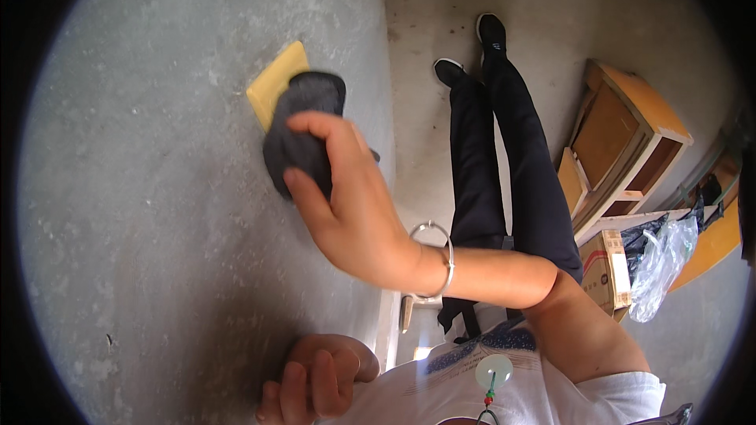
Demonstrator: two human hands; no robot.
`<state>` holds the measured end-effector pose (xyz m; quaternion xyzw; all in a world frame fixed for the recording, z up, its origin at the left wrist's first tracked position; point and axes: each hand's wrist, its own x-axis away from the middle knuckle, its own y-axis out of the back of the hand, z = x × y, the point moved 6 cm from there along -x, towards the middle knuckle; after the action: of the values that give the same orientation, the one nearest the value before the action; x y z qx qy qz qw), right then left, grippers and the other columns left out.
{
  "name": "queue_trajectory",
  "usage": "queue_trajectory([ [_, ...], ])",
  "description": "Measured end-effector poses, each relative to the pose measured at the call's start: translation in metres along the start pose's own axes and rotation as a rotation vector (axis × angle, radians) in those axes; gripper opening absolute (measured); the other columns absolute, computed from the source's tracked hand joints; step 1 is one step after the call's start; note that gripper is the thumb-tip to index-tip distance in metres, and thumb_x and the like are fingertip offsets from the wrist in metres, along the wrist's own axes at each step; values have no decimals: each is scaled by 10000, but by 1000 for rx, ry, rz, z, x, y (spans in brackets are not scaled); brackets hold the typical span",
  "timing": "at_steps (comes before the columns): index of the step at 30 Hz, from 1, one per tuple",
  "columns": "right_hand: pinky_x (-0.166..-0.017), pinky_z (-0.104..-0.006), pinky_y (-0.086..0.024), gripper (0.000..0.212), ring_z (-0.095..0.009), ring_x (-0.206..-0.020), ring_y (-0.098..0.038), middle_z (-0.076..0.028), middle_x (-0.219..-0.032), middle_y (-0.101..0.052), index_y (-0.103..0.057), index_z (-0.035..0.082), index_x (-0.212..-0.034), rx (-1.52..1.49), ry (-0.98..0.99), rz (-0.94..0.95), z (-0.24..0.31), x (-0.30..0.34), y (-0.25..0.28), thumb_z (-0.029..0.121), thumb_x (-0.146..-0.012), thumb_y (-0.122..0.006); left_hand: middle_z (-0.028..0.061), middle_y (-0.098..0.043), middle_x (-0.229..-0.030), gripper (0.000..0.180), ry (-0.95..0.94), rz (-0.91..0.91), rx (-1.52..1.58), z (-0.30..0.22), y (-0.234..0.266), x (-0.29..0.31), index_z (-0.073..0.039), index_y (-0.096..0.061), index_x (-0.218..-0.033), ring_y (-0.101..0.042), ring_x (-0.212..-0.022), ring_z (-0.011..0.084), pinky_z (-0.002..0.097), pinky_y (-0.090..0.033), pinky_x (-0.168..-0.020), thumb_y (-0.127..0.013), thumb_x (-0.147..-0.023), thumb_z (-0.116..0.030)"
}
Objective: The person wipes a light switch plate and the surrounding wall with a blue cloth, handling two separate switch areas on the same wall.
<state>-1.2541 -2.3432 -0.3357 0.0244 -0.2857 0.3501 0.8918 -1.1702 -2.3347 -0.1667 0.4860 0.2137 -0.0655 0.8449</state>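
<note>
My right hand (354, 212), with a bangle on the wrist, is closed on a bunched dark grey cloth (307, 102). Thumb and fingers grip the near side of the cloth, which lies against a flat yellow plate (279, 75) on the grey wall (157, 189). The cloth hides the plate's lower right part, and motion smears it slightly. Low in the picture, close to the wall and my chest, my left hand (315, 382) is loosely curled with its fingers apart. Nothing shows in it, though part of its palm is hidden.
The wall fills the left side. Beyond it is a concrete floor (425, 142), where my legs and black shoes (491, 31) show. To the right are a wooden cabinet (610, 138), a cardboard box (606, 271) and a clear plastic bag (665, 264).
</note>
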Motion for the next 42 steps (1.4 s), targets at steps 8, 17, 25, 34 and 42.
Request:
queue_trajectory([
  [8, -813, -406, -458, 332, -382, -954, -527, -195, -1022, -485, -541, 3, -1080, 54, 456, -43, 8, -46, -6, -61, -771, -644, 70, -628, -797, 184, 47, -47, 33, -4, -1, -2, -146, -617, -715, -536, -843, 238, 338, -449, -720, -498, -834, -73],
  [17, -811, -422, -473, 381, -369, -967, -526, -163, -1071, -461, -539, 30, -1104, 153, 358, 97, -22, 2, -9, -58, -757, -666, 56, -650, -791, 195, 127, 135, -49, -1, -9, -12, -134, -637, -716, -550, -843, 242, 337, -444, -718, -486, -756, -16],
  [25, -778, -397, -480, 211, -361, -892, -577, -165, -905, -575, -590, 50, -1014, 377, 4, 104, -110, -28, 69, -6, -810, -590, -34, -641, -804, 221, 158, 194, -65, -1, -19, -6, -233, -621, -713, -553, -926, 182, 327, -309, -784, -467, -797, -99],
  [34, -866, -400, -463, 282, -377, -993, -541, -178, -1099, -503, -546, 54, -1102, -36, 147, 163, -35, 0, 14, -29, -833, -559, 40, -668, -818, 227, 89, 201, -33, -6, -19, -13, -161, -666, -725, -563, -855, 219, 332, -394, -764, -496, -743, -12],
  [42, -855, -403, -464, 227, -370, -975, -547, -191, -1069, -532, -562, 30, -1045, 60, 99, -21, -65, -77, 12, -32, -838, -491, -11, -612, -848, 197, 103, 151, -18, -5, -17, -7, -237, -612, -783, -530, -916, 204, 353, -351, -836, -480, -912, -170],
])
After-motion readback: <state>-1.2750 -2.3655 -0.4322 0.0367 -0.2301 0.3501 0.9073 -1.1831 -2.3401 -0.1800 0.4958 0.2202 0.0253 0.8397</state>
